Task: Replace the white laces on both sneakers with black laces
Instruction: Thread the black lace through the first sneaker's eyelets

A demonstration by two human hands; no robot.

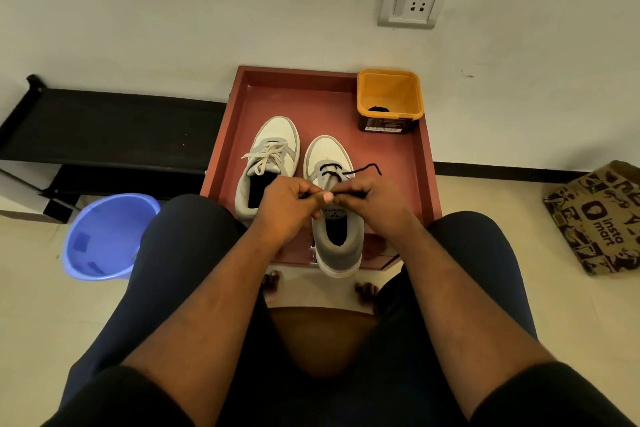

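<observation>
Sneakers: two, grey and white, toes pointing far, side by side on a red-brown tray (420, 163) set on a pale tiled floor (485, 204) against a white wall. Left sneaker (273, 149) carries white laces (265, 156). Right sneaker (334, 218), heel over the near tray edge, has a black lace (363, 169) threaded at its far eyelets, one end trailing right. Left hand (284, 208) and right hand (374, 204) meet above its tongue; fingers (327, 197) of both curl in, pinching the black lace. Tongue print partly readable, "alarro". Orange tub (389, 99) at far right tray corner, something dark inside. Switch socket (412, 0) on wall. Blue bucket (104, 236) left. Paper bag (599, 218) right, printed "insta mart".
</observation>
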